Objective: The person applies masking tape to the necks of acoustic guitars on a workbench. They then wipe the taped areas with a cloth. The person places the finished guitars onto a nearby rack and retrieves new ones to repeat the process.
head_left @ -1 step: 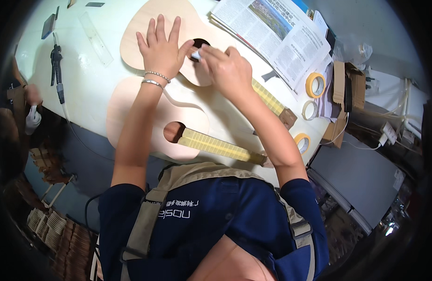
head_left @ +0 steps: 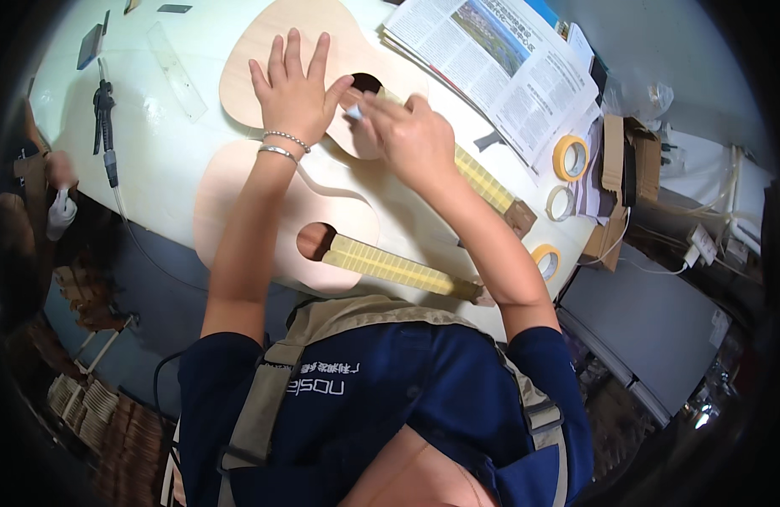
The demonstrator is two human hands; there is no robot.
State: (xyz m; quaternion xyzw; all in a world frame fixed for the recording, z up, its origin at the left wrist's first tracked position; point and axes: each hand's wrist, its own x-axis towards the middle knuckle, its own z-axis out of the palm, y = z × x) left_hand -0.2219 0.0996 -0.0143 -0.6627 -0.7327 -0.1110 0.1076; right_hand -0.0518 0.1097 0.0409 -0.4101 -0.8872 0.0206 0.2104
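My left hand lies flat with fingers spread on the bare pale top of the farther ukulele-like instrument. Its thumb reaches the edge of the dark sound hole. In my right hand, a small whitish-blue piece is pinched at the near rim of that hole; blur hides what kind it is. Yellow tape covers the fretboard, which passes partly behind my right hand. Closer to me lies a second bare-wood instrument with a taped fretboard, under my left forearm.
Folded newspapers lie at the far right, with rolls of yellow tape and a cardboard box beside them. On the left are a black air gun with its hose and a clear ruler. Another person's hand shows at the left edge.
My right hand and the small whitish-blue piece have shifted slightly toward me at the sound hole's rim. My left hand stays flat on the instrument's top.
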